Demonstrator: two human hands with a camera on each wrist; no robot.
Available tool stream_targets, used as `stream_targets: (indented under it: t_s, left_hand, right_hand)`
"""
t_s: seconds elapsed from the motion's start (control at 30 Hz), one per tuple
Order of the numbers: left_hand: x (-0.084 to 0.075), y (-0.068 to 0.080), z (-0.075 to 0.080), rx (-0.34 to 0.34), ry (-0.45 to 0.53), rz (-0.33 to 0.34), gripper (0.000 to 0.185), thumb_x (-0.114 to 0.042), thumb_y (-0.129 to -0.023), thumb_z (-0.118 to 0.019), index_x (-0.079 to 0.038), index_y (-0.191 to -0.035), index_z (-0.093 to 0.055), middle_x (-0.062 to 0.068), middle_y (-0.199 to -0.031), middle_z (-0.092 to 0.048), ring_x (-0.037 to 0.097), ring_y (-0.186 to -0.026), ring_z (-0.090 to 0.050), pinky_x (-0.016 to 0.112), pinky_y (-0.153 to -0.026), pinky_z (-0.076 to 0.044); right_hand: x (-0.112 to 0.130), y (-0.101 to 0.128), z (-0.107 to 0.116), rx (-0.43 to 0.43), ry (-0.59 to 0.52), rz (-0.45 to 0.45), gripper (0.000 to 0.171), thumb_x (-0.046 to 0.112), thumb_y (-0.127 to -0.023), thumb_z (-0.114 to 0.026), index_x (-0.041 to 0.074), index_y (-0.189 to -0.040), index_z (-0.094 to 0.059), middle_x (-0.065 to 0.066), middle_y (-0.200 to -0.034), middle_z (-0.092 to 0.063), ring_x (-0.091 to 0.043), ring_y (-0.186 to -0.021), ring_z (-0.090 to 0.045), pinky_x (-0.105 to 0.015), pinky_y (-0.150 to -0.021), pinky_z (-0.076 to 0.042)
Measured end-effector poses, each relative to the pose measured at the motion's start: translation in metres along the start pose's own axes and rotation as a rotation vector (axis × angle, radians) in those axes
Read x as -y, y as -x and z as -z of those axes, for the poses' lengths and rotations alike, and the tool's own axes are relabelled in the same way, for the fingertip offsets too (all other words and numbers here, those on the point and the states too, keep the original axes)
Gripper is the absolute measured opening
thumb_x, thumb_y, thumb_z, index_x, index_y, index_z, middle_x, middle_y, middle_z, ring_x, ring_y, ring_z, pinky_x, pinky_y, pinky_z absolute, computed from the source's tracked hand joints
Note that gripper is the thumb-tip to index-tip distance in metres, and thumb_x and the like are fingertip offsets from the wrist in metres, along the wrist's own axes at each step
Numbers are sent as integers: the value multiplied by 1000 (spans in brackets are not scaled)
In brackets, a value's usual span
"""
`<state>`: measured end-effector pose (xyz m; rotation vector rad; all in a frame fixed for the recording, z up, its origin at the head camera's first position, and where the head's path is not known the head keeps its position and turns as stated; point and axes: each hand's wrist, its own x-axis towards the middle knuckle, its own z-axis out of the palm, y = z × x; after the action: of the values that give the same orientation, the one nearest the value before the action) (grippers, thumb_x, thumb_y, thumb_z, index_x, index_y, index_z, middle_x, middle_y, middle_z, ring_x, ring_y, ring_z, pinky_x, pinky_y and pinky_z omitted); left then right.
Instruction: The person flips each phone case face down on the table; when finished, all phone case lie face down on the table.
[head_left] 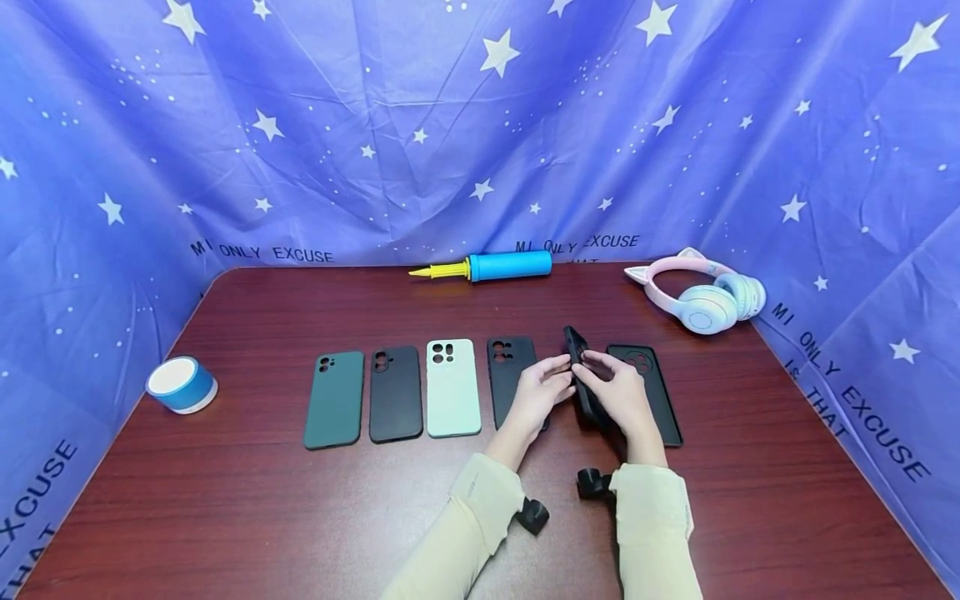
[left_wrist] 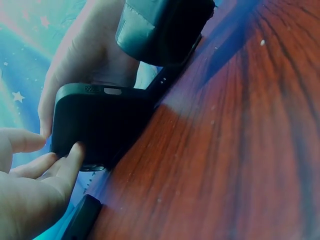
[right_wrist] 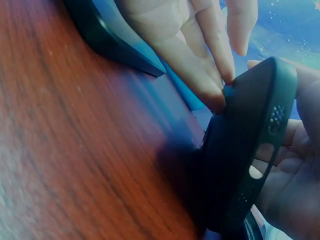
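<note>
Black and soft-looking, a rubbery phone case (head_left: pixel 581 375) stands on its edge on the dark red wooden table (head_left: pixel 225 500), held upright between both hands just right of a flat matte black case with camera cut-outs (head_left: pixel 510 375). The left hand (head_left: pixel 536 392) has its grip partly closed, thumb and fingertips (left_wrist: pixel 75 152) pinching the near face of the upright case. The right hand (head_left: pixel 618 392) grips it from the other side, fingers (right_wrist: pixel 210 90) pressing its rim. Held on edge like this, both faces and the port cut-outs stay reachable, which seems to be the reason for the pose.

Left of that flat black case lie a pale mint case (head_left: pixel 452 387), another black case (head_left: pixel 395 393) and a dark green case (head_left: pixel 334 398), side by side in a row. One more black case (head_left: pixel 660 400) lies right of the hands. Farther off are a blue-and-yellow hand pump (head_left: pixel 495 267), pink cat-ear headphones (head_left: pixel 705 296) and a blue-and-white round speaker (head_left: pixel 182 384).
</note>
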<state>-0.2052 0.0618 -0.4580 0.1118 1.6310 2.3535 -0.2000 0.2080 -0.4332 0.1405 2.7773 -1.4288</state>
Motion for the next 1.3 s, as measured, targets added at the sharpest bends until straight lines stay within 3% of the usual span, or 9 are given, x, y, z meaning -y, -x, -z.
stream_targets:
  t_s: [0.23,0.33,0.57,0.7,0.87,1.2,1.3]
  left_hand:
    - [0,0,-1,22,-6,13,39,2,-96,-50,6,-135,-52,24,-134,-57,20,-111,-63,37,-98,-53]
    - [0,1,-1,29,-13,16,39,0,-96,-52,5,-134,-53,23,-134,-57,23,-112,-63,38,-99,-52]
    - [1,1,-1,35,-46,37,38,-3,-96,-53,1,-134,-56,22,-130,-60,21,-114,-61,38,-100,-52]
    - [1,1,-1,33,-69,41,40,-2,-96,-51,2,-136,-53,23,-133,-58,26,-122,-58,40,-102,-50]
    - [1,1,-2,20,-129,22,45,-1,-94,-53,6,-138,-49,22,-142,-51,32,-132,-49,42,-108,-45]
    - [-4,4,-3,23,-242,58,49,-9,-97,-53,-2,-144,-43,16,-151,-41,31,-142,-38,44,-115,-37]
    - [-5,5,-3,21,-255,64,50,-10,-97,-53,-4,-145,-42,15,-153,-39,30,-143,-36,43,-116,-35]
  right_hand:
    - [-1,-1,0,-3,-44,-11,50,37,-96,-58,6,-135,-56,-20,-133,-60,-31,-126,-53,-46,-106,-41]
    - [-1,-2,0,-6,-76,-17,47,34,-97,-56,5,-135,-57,-21,-133,-59,-29,-123,-54,-39,-102,-43]
    - [-2,-2,1,-11,-194,-48,44,28,-99,-52,2,-134,-56,-19,-130,-60,-1,-95,-56,-12,-80,-47]
    - [-1,-1,2,2,-347,-60,43,22,-100,-50,-1,-136,-54,-9,-113,-67,4,-80,-60,-14,-73,-53]
    - [-1,0,5,14,-475,-55,43,18,-100,-49,-3,-137,-51,14,-88,-66,1,-75,-64,-18,-69,-56]
    - [-6,-1,10,-5,-570,-46,42,9,-100,-46,-10,-138,-45,21,-88,-67,5,-80,-65,-16,-71,-56]
    - [-7,-2,12,-38,-523,-60,41,8,-100,-46,-9,-137,-48,12,-100,-69,9,-84,-63,-13,-74,-55]
